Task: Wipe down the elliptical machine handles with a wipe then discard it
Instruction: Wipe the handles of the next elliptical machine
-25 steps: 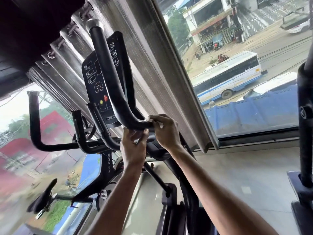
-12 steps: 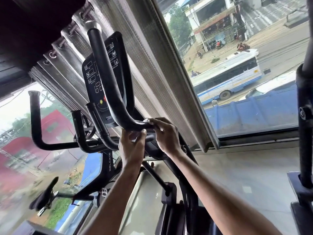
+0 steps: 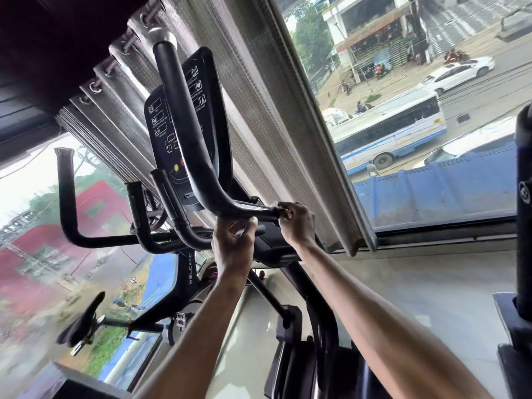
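Both hands meet at the lower bend of the elliptical machine's near handle [image 3: 198, 174], a black curved bar that rises from centre frame towards the upper left. The right hand [image 3: 298, 226] is clenched round the horizontal run of this bar, fingers wrapped over its top. A small pale scrap, the wipe [image 3: 284, 212], shows between those fingers and the bar, at centre frame; most of it is hidden by the grip. The left hand [image 3: 233, 249] sits just below and left of the right, fingers curled and thumb tip touching the underside of the bar. What it grasps, if anything, cannot be told.

Behind the handle stands the black console [image 3: 157, 125], printed with white pictograms and bearing a yellow dot and a red one. Two shorter inner grips [image 3: 169, 200] lie left of it, and the far handle [image 3: 64, 197] curves up at the left of the frame. Below the hands the machine's frame [image 3: 191, 266] carries the lettering WELCARE. An exercise bike saddle [image 3: 83, 323] appears at lower left.

A pleated grey curtain [image 3: 259, 110] crosses the frame diagonally from the upper left. To its right, a window [image 3: 446, 230] overlooks a street with a white-and-blue bus [image 3: 397, 133], a white car [image 3: 457, 72] and a blue corrugated roof [image 3: 431, 191]. A dark upright post [image 3: 522, 197] stands at the right edge.
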Action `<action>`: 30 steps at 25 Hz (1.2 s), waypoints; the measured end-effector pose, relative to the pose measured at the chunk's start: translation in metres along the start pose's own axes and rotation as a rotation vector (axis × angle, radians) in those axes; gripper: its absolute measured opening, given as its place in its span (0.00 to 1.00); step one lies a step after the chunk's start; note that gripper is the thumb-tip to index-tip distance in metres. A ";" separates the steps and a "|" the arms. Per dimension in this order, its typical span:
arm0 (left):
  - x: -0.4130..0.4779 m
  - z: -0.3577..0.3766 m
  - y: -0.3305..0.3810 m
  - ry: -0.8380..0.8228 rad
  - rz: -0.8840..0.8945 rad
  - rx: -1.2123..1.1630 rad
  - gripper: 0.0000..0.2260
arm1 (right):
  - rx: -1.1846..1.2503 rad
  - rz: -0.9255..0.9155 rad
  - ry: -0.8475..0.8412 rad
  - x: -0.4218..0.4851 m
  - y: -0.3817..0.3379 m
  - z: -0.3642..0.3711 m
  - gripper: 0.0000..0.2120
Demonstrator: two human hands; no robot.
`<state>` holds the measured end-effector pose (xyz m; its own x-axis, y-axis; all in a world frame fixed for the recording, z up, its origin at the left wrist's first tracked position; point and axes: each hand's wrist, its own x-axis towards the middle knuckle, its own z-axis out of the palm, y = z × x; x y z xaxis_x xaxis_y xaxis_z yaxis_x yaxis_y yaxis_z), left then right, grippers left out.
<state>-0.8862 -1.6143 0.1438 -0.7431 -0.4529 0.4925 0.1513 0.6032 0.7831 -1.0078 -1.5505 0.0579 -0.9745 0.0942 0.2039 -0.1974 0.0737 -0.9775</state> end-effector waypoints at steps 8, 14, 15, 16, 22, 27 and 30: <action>-0.006 -0.040 0.026 0.015 0.103 -0.138 0.06 | 0.213 -0.268 0.003 -0.050 -0.074 -0.020 0.12; 0.004 -0.052 0.044 -0.006 -0.071 -0.402 0.10 | 0.361 -0.384 0.082 -0.082 -0.134 -0.030 0.12; 0.004 -0.054 0.045 -0.023 -0.116 -0.471 0.11 | 0.298 -0.466 0.150 -0.087 -0.142 -0.032 0.12; 0.004 -0.057 0.047 -0.036 -0.165 -0.541 0.12 | 0.202 -0.598 0.208 -0.093 -0.149 -0.034 0.12; 0.004 -0.069 0.058 -0.065 -0.393 -0.910 0.15 | -0.575 -1.259 0.038 -0.089 -0.162 -0.048 0.11; 0.005 -0.068 0.054 -0.069 -0.402 -0.936 0.19 | -0.816 -1.467 -0.159 -0.077 -0.197 -0.063 0.10; 0.007 -0.068 0.047 -0.089 -0.431 -0.947 0.22 | -0.880 -1.538 -0.184 -0.065 -0.204 -0.064 0.15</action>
<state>-0.8402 -1.6336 0.2102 -0.8952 -0.4342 0.1006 0.2819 -0.3768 0.8824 -0.8971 -1.5078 0.2478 0.0046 -0.6619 0.7496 -0.8038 0.4435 0.3965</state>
